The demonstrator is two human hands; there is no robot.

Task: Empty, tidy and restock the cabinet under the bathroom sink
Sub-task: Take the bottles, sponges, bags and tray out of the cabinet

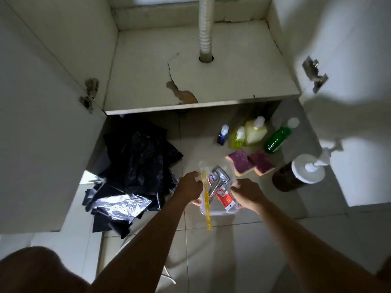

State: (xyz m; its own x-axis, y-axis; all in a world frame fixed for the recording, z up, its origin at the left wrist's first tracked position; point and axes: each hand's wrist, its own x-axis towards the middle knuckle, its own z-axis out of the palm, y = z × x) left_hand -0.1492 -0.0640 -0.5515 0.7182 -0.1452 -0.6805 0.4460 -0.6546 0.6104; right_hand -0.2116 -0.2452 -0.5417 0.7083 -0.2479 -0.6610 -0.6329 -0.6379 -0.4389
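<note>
A clear plastic container [220, 210] is held over the tiled floor in front of the open cabinet [190, 81]. My left hand [189, 187] grips its left side and my right hand [246, 192] grips its right side. Inside lie a red and white toothpaste tube [224, 197], a metal tap fitting [220, 178] and a yellow toothbrush [206, 204] that sticks out over the near edge. The cabinet floor holds nothing; a white corrugated drain pipe [205, 28] runs down through it.
Crumpled black plastic bags [135, 166] lie on the floor at the left. Two purple sponges [249, 162], a small blue bottle [223, 134], yellow bottles [251, 132], a green bottle [277, 138] and a brown pump bottle [296, 174] stand at the right. Both cabinet doors stand open.
</note>
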